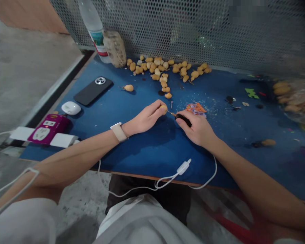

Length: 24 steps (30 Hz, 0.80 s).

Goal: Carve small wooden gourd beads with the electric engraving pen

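Observation:
Pinched in the fingers of my left hand is a small tan gourd. My right hand is closed around the black handle of a thin-tipped hand tool. From the handle, a slender metal shaft points left and reaches the gourd's right side; whether its tip is inside or only touching I cannot tell. Beyond the hands, a line of small gourds runs up to a larger heap. Orange and purple scraps lie just past my right hand, with pale crumbs around them.
A black phone, a white earbud case and a purple power adapter occupy the left side. A water bottle and a jar stand behind. White cable crosses the front edge. A bag of gourds lies right.

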Each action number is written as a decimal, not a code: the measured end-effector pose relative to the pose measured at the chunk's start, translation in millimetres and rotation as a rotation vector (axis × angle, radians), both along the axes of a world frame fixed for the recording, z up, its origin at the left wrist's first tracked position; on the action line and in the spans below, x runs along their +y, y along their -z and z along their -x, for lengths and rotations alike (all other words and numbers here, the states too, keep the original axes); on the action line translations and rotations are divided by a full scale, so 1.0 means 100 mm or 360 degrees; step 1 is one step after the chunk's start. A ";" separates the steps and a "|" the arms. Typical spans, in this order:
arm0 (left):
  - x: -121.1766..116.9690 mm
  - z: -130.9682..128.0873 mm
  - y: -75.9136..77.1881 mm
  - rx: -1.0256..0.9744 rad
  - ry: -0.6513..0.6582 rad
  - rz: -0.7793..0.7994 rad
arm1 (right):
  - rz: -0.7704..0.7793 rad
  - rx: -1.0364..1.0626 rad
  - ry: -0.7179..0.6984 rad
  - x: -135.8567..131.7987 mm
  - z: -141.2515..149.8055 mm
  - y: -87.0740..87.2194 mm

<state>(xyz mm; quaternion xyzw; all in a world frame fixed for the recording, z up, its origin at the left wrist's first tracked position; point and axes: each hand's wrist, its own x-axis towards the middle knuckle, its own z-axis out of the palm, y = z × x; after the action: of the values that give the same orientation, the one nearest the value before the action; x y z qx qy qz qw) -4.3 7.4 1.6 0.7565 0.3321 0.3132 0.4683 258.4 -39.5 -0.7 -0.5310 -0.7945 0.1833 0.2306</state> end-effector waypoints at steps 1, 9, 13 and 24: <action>0.00 0.00 0.00 -0.0002 -0.0006 0.0003 | -0.0004 0.0005 0.0001 0.00 0.00 0.00; 0.00 0.00 0.00 0.0007 -0.0010 0.0013 | -0.0040 0.0009 -0.0020 -0.01 0.01 0.01; 0.00 0.00 -0.01 0.0008 -0.0019 0.0004 | -0.0033 -0.0007 -0.0012 -0.01 0.01 0.01; 0.00 -0.02 0.00 0.0013 -0.0014 -0.0004 | -0.0019 0.0005 -0.0025 -0.01 0.00 0.00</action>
<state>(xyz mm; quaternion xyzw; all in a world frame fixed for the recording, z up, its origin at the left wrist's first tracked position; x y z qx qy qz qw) -2.7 7.5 1.2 0.7568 0.3370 0.3127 0.4646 258.5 -40.4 -0.4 -0.5230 -0.7994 0.1812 0.2335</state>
